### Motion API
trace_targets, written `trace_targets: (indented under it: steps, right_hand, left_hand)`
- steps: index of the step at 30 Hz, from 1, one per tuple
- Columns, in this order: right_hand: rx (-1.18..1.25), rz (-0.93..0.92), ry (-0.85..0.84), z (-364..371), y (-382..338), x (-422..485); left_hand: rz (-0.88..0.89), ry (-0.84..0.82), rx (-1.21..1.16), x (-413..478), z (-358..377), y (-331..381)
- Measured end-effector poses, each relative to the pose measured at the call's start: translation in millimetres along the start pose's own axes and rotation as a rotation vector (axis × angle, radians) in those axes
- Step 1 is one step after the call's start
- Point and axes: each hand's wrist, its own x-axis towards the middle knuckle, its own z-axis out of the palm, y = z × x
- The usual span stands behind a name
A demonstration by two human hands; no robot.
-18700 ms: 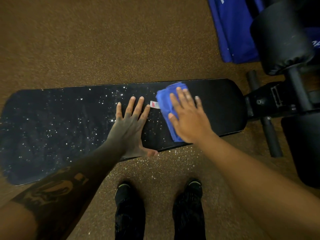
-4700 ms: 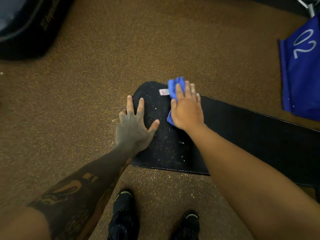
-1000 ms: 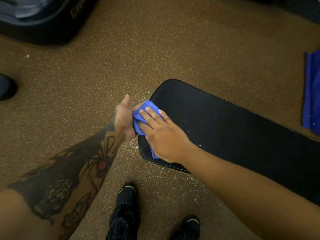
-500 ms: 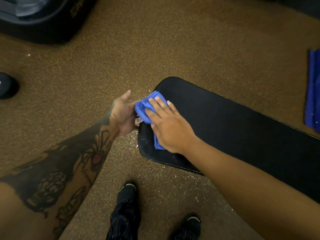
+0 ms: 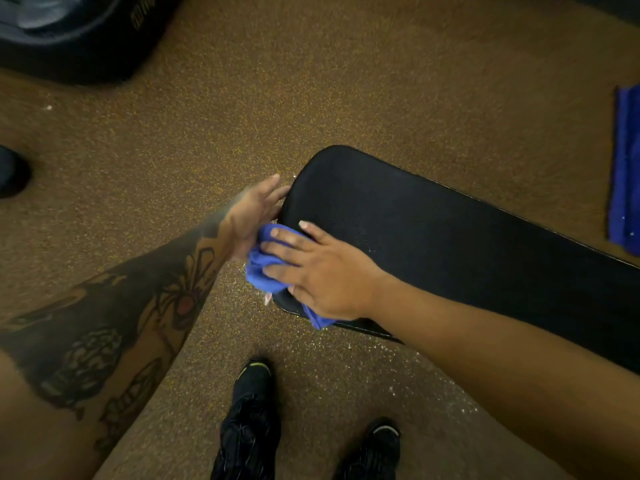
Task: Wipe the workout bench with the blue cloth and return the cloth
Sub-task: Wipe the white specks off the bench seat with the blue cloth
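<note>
Half a second ago the cloth [image 5: 268, 268] sat on the bench [image 5: 450, 244] top near its left end; now it has slid off the near-left corner and bunches over the edge, one tail hanging below the right hand [image 5: 322, 271]. The left hand [image 5: 252, 216] has shifted from beside the cloth to the rounded left end of the bench.

The cloth is blue, crumpled into a wad, with a small pale tag poking out underneath. The bench pad is black and looks clean on top; pale specks lie on the brown floor [image 5: 346, 81] just below the corner.

The right hand lies flat on the cloth, fingers spread and straight, pressing it against the corner. The left hand is open, fingers together, its palm cupped against the bench end, touching the cloth at its heel.
</note>
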Motion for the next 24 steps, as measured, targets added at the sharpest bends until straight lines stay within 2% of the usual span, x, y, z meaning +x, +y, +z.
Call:
trace_targets:
  steps: [3, 6, 8, 10, 12, 13, 18, 22, 24]
  right_hand:
    - [0.009, 0.122, 0.019, -1, 3, 0]
    - [0.047, -0.082, -0.034, 3, -19, -8]
    - [0.058, -0.104, -0.027, 3, -16, -14]
    - [0.043, 0.084, 0.044, 5, -5, -17]
    - [0.089, 0.370, 0.095, 6, -11, -20]
    - [0.115, 0.449, 0.107, 7, -22, -21]
    - [0.146, 0.414, 0.107, 12, -45, -25]
    - [0.185, 0.640, 0.148, 13, -60, -12]
    - [0.179, 0.539, 0.122, 18, -82, -2]
  left_hand:
    - [-0.020, 0.002, -0.012, -1, 1, -1]
    - [0.022, -0.014, 0.007, -1, 2, -2]
    - [0.037, -0.006, -0.001, -1, 3, -6]
    - [0.024, -0.028, -0.041, -1, 8, -9]
    - [0.016, 0.006, -0.034, -1, 12, -13]
    - [0.038, 0.033, -0.019, -2, 14, -15]
    - [-0.026, 0.118, -0.047, 2, 15, -26]
    - [-0.008, 0.106, -0.076, 8, 13, -24]
    - [0.018, 0.053, -0.089, 4, 12, -20]
